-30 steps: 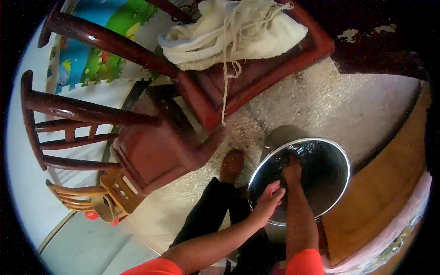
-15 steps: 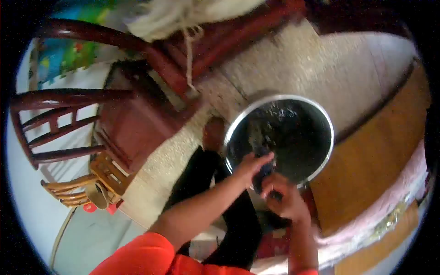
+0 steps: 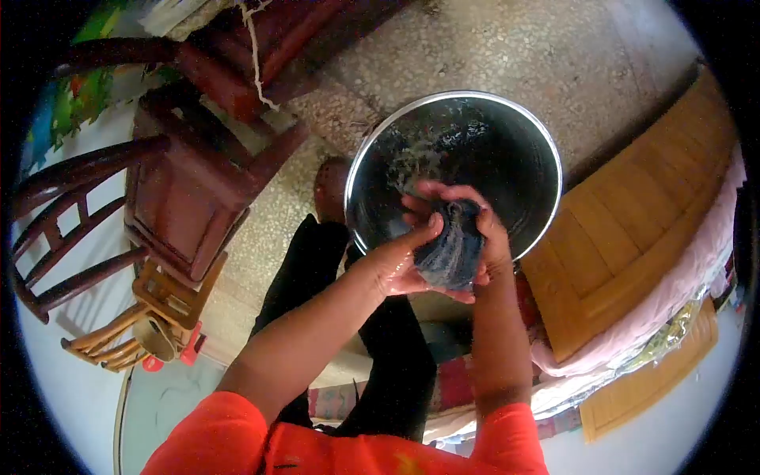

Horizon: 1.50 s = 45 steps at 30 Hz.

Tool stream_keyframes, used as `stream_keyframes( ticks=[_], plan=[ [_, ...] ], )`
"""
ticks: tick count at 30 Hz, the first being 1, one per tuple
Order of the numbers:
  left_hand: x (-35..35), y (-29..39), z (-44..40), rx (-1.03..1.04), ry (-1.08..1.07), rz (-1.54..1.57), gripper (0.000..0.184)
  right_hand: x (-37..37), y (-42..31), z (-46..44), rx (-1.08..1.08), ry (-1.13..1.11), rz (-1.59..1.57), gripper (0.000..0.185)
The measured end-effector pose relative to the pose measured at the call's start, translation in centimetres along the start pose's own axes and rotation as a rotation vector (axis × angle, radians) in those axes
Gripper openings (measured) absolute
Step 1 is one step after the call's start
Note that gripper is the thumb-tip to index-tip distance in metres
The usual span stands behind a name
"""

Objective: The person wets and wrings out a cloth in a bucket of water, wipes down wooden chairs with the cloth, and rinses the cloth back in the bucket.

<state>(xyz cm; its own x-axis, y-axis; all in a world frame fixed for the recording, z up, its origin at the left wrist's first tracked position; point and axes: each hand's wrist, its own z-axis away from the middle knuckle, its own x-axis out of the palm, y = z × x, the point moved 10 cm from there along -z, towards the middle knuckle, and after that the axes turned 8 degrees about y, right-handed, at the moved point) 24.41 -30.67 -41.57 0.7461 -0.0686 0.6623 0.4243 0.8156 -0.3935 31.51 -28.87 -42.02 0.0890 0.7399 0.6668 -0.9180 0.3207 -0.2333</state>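
Observation:
A bunched, wet, dark blue-grey cloth (image 3: 451,252) is cupped between both hands over the near rim of a large round metal tub (image 3: 556,162). My left hand (image 3: 400,261) presses the cloth from the left, its thumb lying along the upper edge. From the right, the fingers of my right hand (image 3: 492,237) curl around it. Dark water (image 3: 475,146) with glints on its surface shows inside the tub. The cloth's underside is hidden by the palms.
Dark red wooden chairs (image 3: 186,190) stand at the left, with a small light-wood chair (image 3: 170,293) near them. A wooden panel (image 3: 633,237) edged by pink fabric (image 3: 657,324) lies to the right. Speckled floor (image 3: 507,47) extends beyond the tub.
The cloth was stretched lengthwise between my hands over the tub. Now it is gathered into a compact bundle held between both palms. The tub appears higher and further left in view.

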Motion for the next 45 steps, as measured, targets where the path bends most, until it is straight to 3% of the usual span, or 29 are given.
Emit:
stream_keyframes(
  ticks=[1,2,4,6,12,14,16,18,21,23,24,26,29,30,32,36,38,39,41,42,44,45],
  plan=[
    [0.9,-0.5,0.2,-0.049,-0.093,0.005,0.086,-1.5,-0.3,-0.1,0.029,0.009,0.162,0.048],
    [2.0,-0.9,0.6,-0.097,-0.187,0.011,0.087,-1.2,-1.1,-0.3,0.031,0.009,0.162,0.048],
    [2.3,-0.7,0.9,-0.077,-0.181,0.026,0.081,-0.9,-2.2,-0.3,0.093,0.114,0.413,0.041],
    [1.6,0.1,0.7,0.014,-0.096,-0.187,0.074,0.6,-2.7,-0.2,0.091,0.112,0.387,0.035],
    [-0.3,-0.1,-0.5,-0.025,0.079,-0.389,0.054,0.4,-2.9,-0.7,0.056,0.145,0.602,0.029],
    [-1.5,1.2,-1.4,0.145,0.135,-0.599,0.051,-0.1,-2.6,-0.9,0.057,0.198,0.868,0.028],
    [-2.4,1.6,-1.8,0.177,0.203,-0.644,0.05,0.4,-2.0,-1.0,0.033,0.2,0.907,0.029],
    [-4.7,0.7,-2.7,0.007,0.348,-0.913,0.052,0.3,-1.6,-1.0,0.012,0.199,0.947,0.032],
    [-3.1,2.3,-5.2,0.648,0.304,-1.168,0.058,-0.5,-2.4,-1.4,-0.201,0.253,1.16,0.041],
    [-2.9,1.2,-6.1,0.416,0.326,-1.71,0.055,-0.7,-2.4,-1.7,-0.201,0.3,1.241,0.038],
    [-1.8,2.9,-3.8,0.498,0.461,-1.499,0.048,-2.1,-2.5,-2.1,-0.381,0.287,1.198,0.032],
    [-1.2,3.9,-2.8,0.7,0.537,-1.459,0.042,-0.1,-2.9,-1.8,-0.351,0.299,1.452,0.027],
    [-1.7,4.3,-2.3,0.63,0.639,-1.555,0.038,-1.6,-2.8,-2.3,-0.447,0.381,1.445,0.025],
    [-1.8,4.4,-2.1,0.627,0.646,-1.555,0.038,-1.9,-2.4,-2.3,-0.442,0.377,1.442,0.025],
    [-1.9,4.6,-1.2,0.702,0.647,-1.426,0.036,-4.0,-2.2,-1.7,-0.277,0.588,1.309,0.024],
    [-1.1,4.8,0.2,0.859,0.695,-1.371,0.035,-9.2,-2.4,-0.3,-0.278,0.698,1.056,0.025],
    [-0.3,5.0,1.1,0.732,0.649,-1.36,0.055,-9.2,-3.3,1.4,-0.162,0.865,1.123,0.035],
    [0.1,5.1,2.0,0.75,0.622,-1.376,0.055,-8.2,-3.7,2.4,-0.195,0.876,1.117,0.035],
    [1.7,5.2,4.5,1.032,0.537,-1.425,0.081,-3.2,-4.1,4.1,-0.381,0.78,1.328,0.047],
    [1.1,4.2,3.9,1.049,0.524,-1.429,0.081,-1.8,-4.0,5.1,-0.403,0.782,1.329,0.047],
    [0.3,3.4,3.9,1.113,0.556,-1.452,0.096,-1.4,-2.8,7.2,-0.348,0.817,0.845,0.055],
    [-0.1,3.5,3.1,1.002,0.43,-1.294,0.092,-1.5,-2.3,8.1,-0.361,0.804,0.843,0.055]
  ],
)
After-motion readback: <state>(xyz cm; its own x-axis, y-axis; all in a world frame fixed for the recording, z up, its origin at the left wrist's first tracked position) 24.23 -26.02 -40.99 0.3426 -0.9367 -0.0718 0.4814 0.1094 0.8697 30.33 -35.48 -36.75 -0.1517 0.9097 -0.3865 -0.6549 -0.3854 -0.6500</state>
